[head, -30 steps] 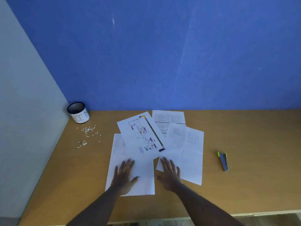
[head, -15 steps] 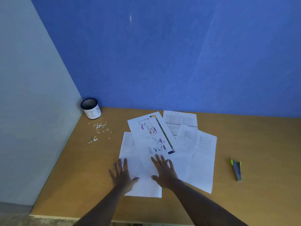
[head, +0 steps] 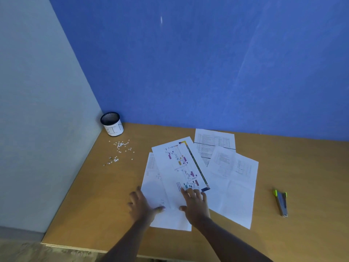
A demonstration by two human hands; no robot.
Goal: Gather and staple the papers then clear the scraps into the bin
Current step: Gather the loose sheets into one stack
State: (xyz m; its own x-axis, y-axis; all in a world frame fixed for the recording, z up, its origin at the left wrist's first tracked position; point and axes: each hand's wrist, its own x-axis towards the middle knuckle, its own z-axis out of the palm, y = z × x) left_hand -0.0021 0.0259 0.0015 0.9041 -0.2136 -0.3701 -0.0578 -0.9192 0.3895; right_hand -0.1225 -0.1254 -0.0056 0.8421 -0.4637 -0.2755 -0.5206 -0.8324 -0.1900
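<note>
Several white sheets lie fanned out on the wooden desk [head: 302,167]. A sheet with a coloured chart [head: 179,163] lies on top of a plain sheet [head: 158,188]. A table sheet [head: 215,140] and a folded sheet [head: 234,182] lie to the right. My left hand [head: 142,205] rests flat with fingers spread at the left edge of the plain sheet. My right hand [head: 195,202] presses flat on the near end of the chart sheet. A grey stapler with green tips [head: 281,202] lies apart at the right. Small white scraps [head: 120,148] are scattered in front of the bin [head: 112,124].
The black mesh bin with a white label stands in the back left corner, where the grey wall meets the blue wall. The desk's front edge runs just below my forearms.
My right hand has moved left from the folded sheet onto the chart sheet. My left hand has slid to the left edge of the plain sheet. The view has swung left.
</note>
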